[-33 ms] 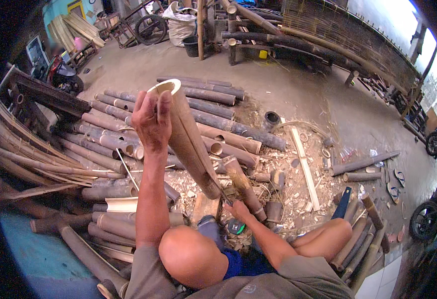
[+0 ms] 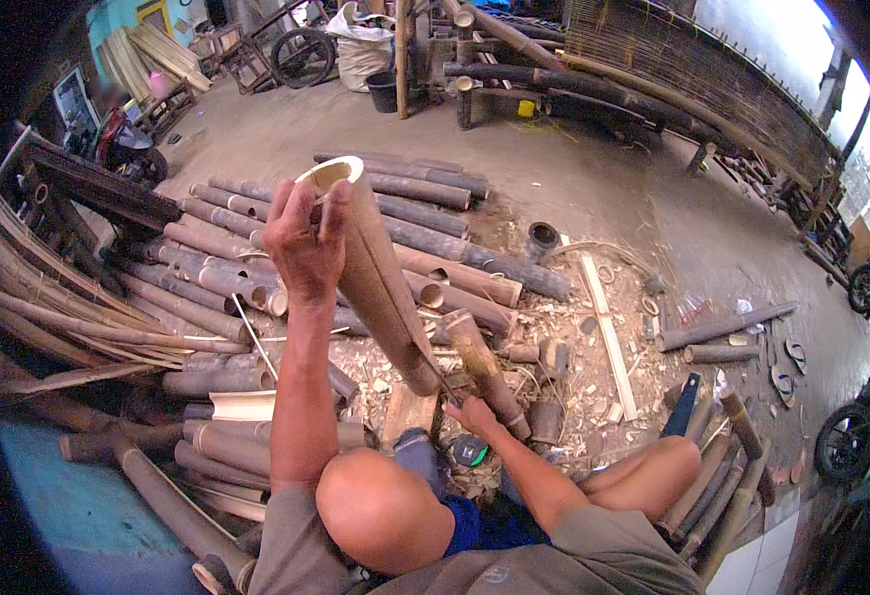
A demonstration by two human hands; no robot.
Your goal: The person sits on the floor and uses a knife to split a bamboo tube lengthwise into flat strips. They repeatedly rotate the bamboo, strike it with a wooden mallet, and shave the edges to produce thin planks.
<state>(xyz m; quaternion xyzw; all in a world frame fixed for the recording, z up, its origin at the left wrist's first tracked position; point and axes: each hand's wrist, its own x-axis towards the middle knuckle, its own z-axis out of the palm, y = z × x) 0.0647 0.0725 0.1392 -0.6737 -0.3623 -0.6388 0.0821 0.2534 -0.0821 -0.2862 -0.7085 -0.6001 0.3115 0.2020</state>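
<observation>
My left hand (image 2: 304, 243) grips the upper rim of a thick bamboo tube (image 2: 383, 278), its fingers wrapped over the pale cut edge. The tube leans toward the lower right, with a lengthwise line or groove along its side. Its lower end is close to a flat wooden block (image 2: 407, 415) between my legs. Beside that end, my right hand (image 2: 472, 415) is closed around a thin dark tool, mostly hidden by the fingers; its kind is unclear. A shorter bamboo piece (image 2: 487, 372) lies just beyond this hand. A round black-and-green object (image 2: 470, 451) sits below it.
Rows of bamboo tubes (image 2: 227, 238) cover the ground ahead and left. Pale shavings (image 2: 579, 367) spread on the right, around a long split strip (image 2: 609, 337). A saw-like blue blade (image 2: 681, 405) stands near my right knee. Sandals (image 2: 782, 385) and a motorbike wheel (image 2: 845, 441) are farther right.
The bamboo tube's upper end has shifted very slightly, turning a little with the fingers of my left hand. My right hand stays by the lower end.
</observation>
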